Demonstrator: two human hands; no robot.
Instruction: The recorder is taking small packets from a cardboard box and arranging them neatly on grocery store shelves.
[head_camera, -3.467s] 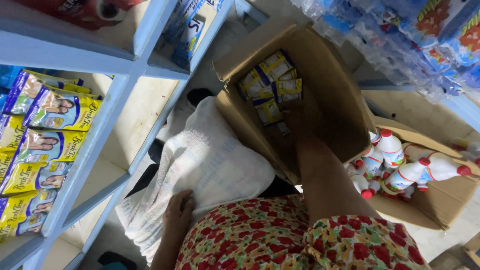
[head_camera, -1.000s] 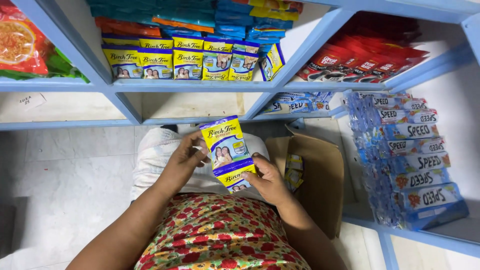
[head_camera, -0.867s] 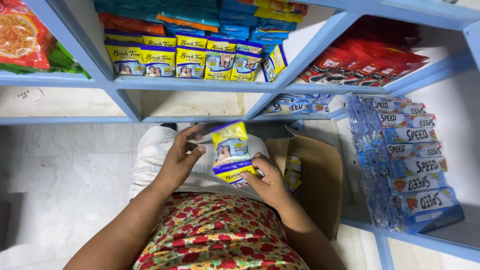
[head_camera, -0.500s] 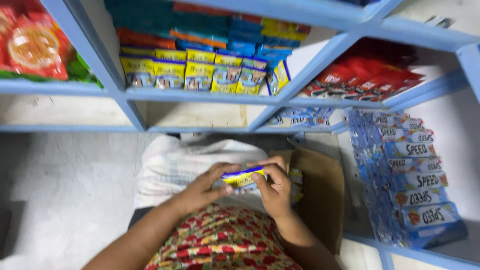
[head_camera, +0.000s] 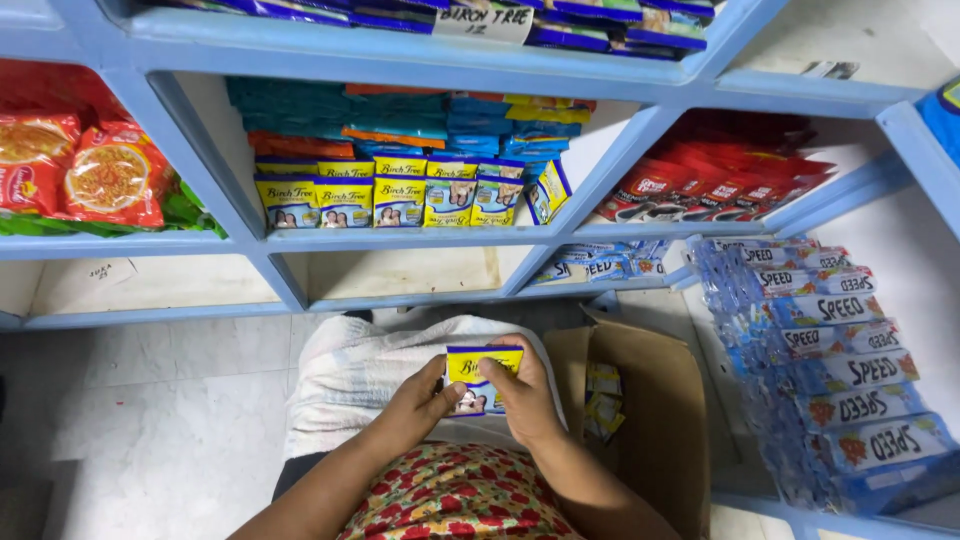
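At lower centre of the frame, the left hand (head_camera: 418, 405) and right hand (head_camera: 524, 392) both grip a yellow-and-blue sachet pack (head_camera: 481, 372), held over a white cloth (head_camera: 350, 370) on the lap. An open cardboard box (head_camera: 650, 420) sits just right of them; matching packs (head_camera: 400, 195) line the blue shelf (head_camera: 400, 240) at upper centre.

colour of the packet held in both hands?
Yellow top, blue lower part, on the packet between left hand and right hand; head view.
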